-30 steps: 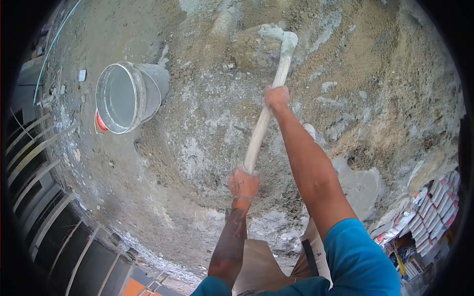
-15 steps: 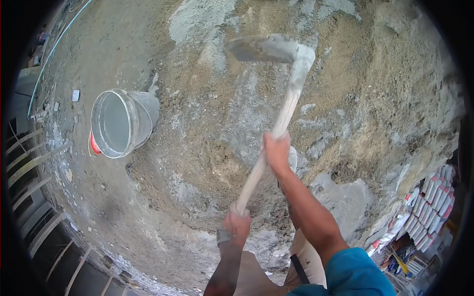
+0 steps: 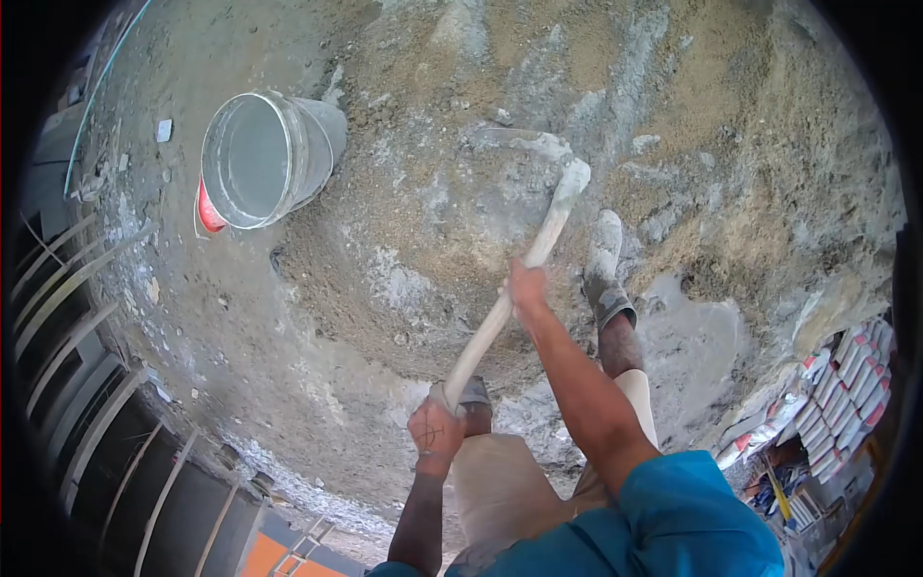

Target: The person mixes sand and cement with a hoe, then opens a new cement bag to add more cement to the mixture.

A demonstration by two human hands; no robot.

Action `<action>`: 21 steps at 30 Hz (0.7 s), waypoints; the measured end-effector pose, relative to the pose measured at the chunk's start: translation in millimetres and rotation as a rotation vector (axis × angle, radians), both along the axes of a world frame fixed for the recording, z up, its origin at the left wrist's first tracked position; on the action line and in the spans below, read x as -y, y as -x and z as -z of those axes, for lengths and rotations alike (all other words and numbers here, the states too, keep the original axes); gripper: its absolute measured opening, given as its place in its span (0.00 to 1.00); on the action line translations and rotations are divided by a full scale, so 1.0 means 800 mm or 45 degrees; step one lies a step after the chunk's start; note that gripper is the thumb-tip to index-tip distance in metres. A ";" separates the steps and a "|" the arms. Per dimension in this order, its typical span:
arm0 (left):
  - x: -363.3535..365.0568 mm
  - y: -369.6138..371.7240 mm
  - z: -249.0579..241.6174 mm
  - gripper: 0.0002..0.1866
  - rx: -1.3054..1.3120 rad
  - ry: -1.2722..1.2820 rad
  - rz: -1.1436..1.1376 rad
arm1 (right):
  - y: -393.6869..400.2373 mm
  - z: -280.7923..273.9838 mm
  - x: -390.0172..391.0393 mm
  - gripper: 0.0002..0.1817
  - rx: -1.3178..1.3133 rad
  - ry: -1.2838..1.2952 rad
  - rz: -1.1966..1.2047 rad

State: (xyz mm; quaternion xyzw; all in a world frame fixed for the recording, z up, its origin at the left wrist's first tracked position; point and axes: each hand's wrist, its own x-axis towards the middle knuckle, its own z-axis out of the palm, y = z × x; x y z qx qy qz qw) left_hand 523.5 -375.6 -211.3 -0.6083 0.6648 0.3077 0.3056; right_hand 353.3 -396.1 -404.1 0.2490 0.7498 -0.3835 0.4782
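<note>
A hoe with a pale wooden handle [image 3: 490,330] slants across the middle. My left hand [image 3: 436,430] is wrapped round the handle's lower end. Farther up, my right hand [image 3: 526,287] grips the same handle near its middle. The metal hoe head [image 3: 524,142] sits low against the mix of sand and grey powder [image 3: 452,216], its blade partly hidden in it. My booted foot [image 3: 605,252] stands to the right of the handle.
A white bucket [image 3: 322,149] of grey liquid stands at upper left, with a red object [image 3: 210,209] beside it. Stacked bags [image 3: 846,389] lie at the right. Curved wooden poles [image 3: 91,438] line the left edge. A pale hose [image 3: 101,87] runs at upper left.
The hoe head has come down from its raised position onto the mix. Both hands keep their hold. The view has shifted, so the bucket appears higher and my right foot now shows.
</note>
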 end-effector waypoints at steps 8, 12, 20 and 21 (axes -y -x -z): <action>-0.137 -0.097 -0.078 0.16 0.228 0.184 -0.254 | -0.096 -0.168 -0.080 0.10 0.121 0.153 -0.006; -0.078 0.108 0.051 0.19 -0.307 0.401 -0.315 | 0.154 -0.124 0.003 0.09 -0.157 0.503 0.041; 0.097 0.577 0.175 0.23 -1.018 0.488 -0.284 | 0.636 -0.133 0.182 0.05 -0.902 0.822 -0.138; 0.105 0.599 0.177 0.22 -1.040 0.508 -0.245 | 0.660 -0.131 0.190 0.06 -0.910 0.811 -0.113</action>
